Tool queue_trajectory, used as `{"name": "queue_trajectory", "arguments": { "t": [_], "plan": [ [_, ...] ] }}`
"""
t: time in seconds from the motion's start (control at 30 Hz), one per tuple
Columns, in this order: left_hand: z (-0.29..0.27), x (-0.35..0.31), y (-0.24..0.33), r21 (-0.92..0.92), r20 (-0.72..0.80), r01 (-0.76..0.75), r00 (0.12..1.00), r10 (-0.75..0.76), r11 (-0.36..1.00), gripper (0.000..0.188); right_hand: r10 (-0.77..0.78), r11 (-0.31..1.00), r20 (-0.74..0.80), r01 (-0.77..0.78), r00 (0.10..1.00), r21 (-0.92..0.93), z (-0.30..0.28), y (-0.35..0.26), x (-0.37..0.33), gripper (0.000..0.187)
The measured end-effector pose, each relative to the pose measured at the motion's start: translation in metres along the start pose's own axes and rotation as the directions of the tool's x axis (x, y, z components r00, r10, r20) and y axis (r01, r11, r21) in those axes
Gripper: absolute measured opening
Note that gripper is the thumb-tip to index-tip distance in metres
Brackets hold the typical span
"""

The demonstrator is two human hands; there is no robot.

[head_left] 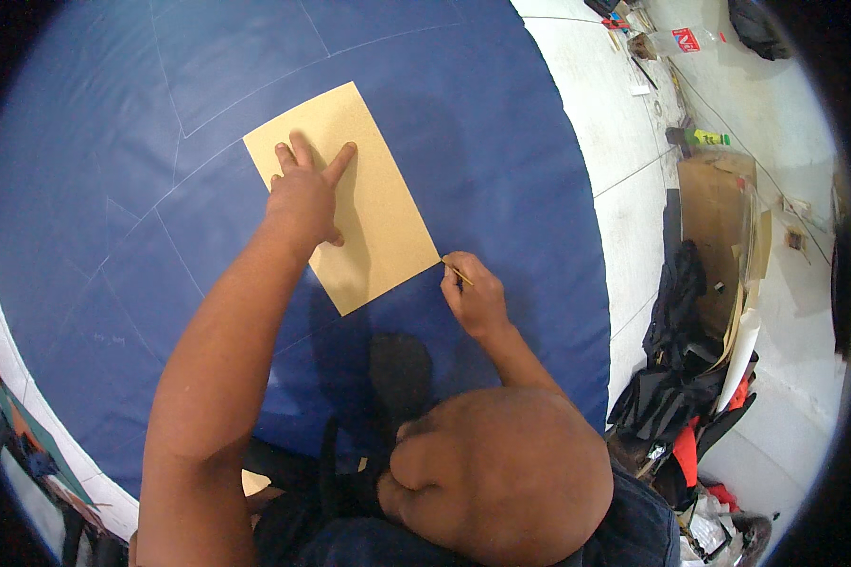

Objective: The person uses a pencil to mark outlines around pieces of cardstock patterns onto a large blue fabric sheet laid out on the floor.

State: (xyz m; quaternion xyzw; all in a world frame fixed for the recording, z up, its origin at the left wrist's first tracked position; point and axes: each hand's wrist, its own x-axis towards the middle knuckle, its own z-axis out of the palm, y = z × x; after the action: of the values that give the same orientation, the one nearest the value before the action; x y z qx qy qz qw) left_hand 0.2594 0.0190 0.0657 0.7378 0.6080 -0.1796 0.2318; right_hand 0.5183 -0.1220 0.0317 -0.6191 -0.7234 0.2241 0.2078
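The place is looking like a marking-out workshop: a wide blue sheet (511, 170) is lying spread with pale drawn lines (185, 136) running across it, a right hand (473, 295) is holding a pencil-like tool (460, 274) at the corner of a tan card (388, 213), and cardboard (714, 213) and heaped black material (671, 383) are cluttering one side.

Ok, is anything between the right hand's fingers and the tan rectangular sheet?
Only the thin yellow pencil in the right hand, its tip at the corner of the tan rectangular sheet. The left hand presses elsewhere, clear of that corner.
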Motion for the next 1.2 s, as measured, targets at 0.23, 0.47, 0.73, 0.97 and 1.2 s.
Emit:
{"name": "queue_trajectory", "arguments": {
  "t": [0.23, 0.47, 0.73, 0.97, 1.2],
  "plan": [
    [0.001, -0.001, -0.001, -0.005, -0.013, -0.013, 1.000, 0.013, 1.000, 0.137, -0.033, 0.999, -0.053, 0.033, 0.998, 0.004, 0.004, 0.003, -0.003, 0.019],
    [0.001, 0.000, -0.002, 0.002, -0.006, -0.004, 1.000, 0.004, 1.000, 0.136, -0.062, 0.998, -0.086, 0.063, 0.994, -0.001, 0.009, 0.007, -0.003, 0.018],
    [0.004, 0.001, -0.001, 0.011, -0.025, -0.002, 1.000, 0.002, 1.000, 0.136, -0.071, 0.997, -0.069, 0.068, 0.995, -0.036, 0.007, 0.007, 0.000, 0.016],
    [0.013, 0.001, -0.006, 0.021, -0.046, -0.018, 0.999, 0.019, 1.000, 0.135, 0.024, 0.986, -0.138, 0.000, 0.990, 0.169, -0.009, -0.027, 0.017, 0.013],
    [0.010, 0.001, -0.006, 0.040, -0.077, -0.025, 0.997, 0.028, 0.999, 0.133, -0.227, 0.932, 0.229, 0.142, 0.947, 0.334, 0.041, -0.074, -0.011, 0.016]
  ]
}}
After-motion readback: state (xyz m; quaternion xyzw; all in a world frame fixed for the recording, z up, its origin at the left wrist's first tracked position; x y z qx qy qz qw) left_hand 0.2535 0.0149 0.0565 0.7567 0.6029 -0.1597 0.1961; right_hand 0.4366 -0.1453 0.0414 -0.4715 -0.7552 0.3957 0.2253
